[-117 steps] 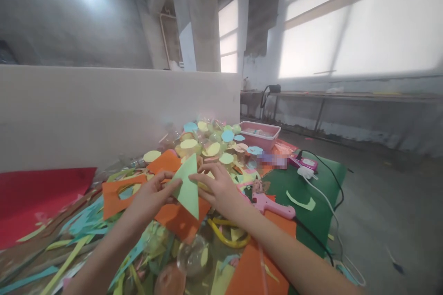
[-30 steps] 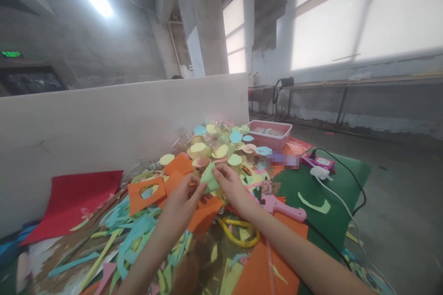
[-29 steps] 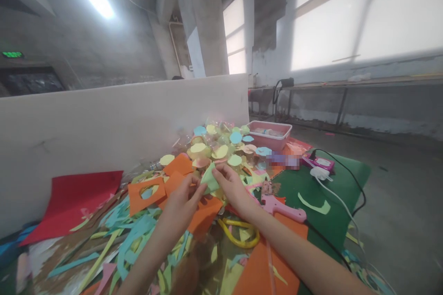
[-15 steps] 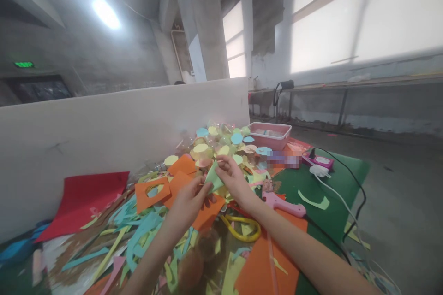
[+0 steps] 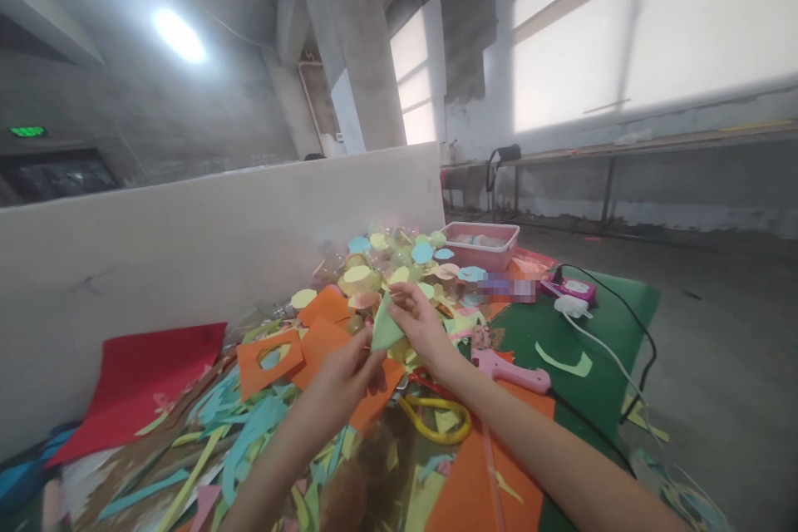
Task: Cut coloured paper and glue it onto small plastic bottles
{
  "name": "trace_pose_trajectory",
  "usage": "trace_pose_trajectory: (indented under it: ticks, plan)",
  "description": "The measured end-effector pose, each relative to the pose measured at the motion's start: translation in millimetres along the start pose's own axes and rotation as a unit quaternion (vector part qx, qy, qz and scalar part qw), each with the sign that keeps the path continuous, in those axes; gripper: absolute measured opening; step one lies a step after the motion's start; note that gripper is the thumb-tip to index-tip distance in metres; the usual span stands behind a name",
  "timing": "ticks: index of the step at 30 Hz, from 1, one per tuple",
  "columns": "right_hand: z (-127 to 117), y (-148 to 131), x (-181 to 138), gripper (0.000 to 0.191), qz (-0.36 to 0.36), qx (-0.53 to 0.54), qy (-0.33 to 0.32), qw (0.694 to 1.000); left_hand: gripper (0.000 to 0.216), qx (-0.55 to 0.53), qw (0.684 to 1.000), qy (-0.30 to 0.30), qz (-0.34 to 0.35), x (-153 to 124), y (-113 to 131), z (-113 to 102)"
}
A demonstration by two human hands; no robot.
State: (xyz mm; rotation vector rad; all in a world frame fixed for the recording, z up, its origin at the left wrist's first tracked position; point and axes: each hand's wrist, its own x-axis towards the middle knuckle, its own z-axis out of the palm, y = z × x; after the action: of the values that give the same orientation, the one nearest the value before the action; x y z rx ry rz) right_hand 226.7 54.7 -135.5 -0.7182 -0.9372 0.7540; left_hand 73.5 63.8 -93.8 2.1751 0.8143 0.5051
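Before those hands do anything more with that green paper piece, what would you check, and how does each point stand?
1. Left hand grips green paper piece: ok.
2. Right hand pinches its top: ok.
3. Paper lifted off the scrap pile: ok.
4. Pink glue gun lying apart from both hands: ok.
5. Yellow-handled scissors lying flat under the right wrist: ok.
6. Glue on the paper: cannot tell.

Both hands are pinching a light green paper piece [image 5: 385, 327] above the orange sheet [image 5: 349, 366], left hand [image 5: 342, 378] gripping its lower edge, right hand [image 5: 419, 324] its upper corner, with the pink glue gun [image 5: 508, 371] lying just right of it.
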Motion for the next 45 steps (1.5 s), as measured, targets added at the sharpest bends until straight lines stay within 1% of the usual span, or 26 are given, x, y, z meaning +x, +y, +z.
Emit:
trace_pose_trajectory:
  ticks: [3,5,9,11,14,19,22,26,31,35,37,41,45]
  plan:
    - [2.1,-2.8,-0.5,0.04,0.028,0.032,-0.008,0.999,0.03,-0.043,0.999,0.008,0.006,2.1,-1.3,-1.8]
    - [4.9,-4.1,-2.5,0.041,0.055,0.045,-0.031,0.997,0.031,-0.085,0.996,0.022,0.004,3.6,-1.5,-3.2]
    - [11.8,-5.0,-9.9,0.035,0.085,0.048,-0.14,0.985,0.037,-0.164,0.985,0.049,0.011,6.0,-1.3,-5.5]
    - [13.3,-4.1,-12.3,0.036,0.081,0.055,-0.166,0.981,0.04,-0.179,0.982,0.06,0.012,7.4,-2.2,-5.5]
    - [10.9,-2.0,-11.1,0.041,0.072,0.048,-0.143,0.986,0.041,-0.182,0.981,0.062,0.01,9.9,-4.0,-4.5]
    - [1.9,-3.2,-3.7,0.046,0.073,0.0,-0.096,0.993,0.04,-0.188,0.981,0.056,0.014,12.5,-2.0,-4.4]
    - [-0.3,-5.3,-2.5,0.05,0.095,0.026,-0.094,0.991,0.038,-0.184,0.982,0.041,0.017,12.4,-0.7,-5.9]
    - [-0.1,-6.9,-4.2,0.051,0.13,0.065,-0.08,0.986,0.036,-0.183,0.982,0.028,0.021,13.8,-3.7,-6.1]
    - [1.2,-7.6,-5.8,0.053,0.126,0.053,-0.067,0.988,0.035,-0.182,0.983,0.019,0.021,15.6,-10.4,-4.9]
    - [1.6,-7.8,-5.2,0.054,0.12,0.01,-0.061,0.991,0.035,-0.155,0.988,0.009,-0.005,13.3,-13.2,-5.1]
    - [1.6,-8.6,-5.3,0.053,0.114,-0.011,-0.062,0.992,0.037,-0.123,0.992,0.037,-0.013,12.1,-12.0,-5.8]
    - [1.7,-9.9,-6.9,0.048,0.104,-0.055,-0.064,0.991,0.037,-0.072,0.99,0.124,-0.013,11.8,-7.2,-9.0]
    - [2.1,-6.0,-7.9,0.041,0.048,-0.137,-0.062,0.987,0.034,-0.067,0.985,0.158,-0.016,12.1,-5.1,-14.5]
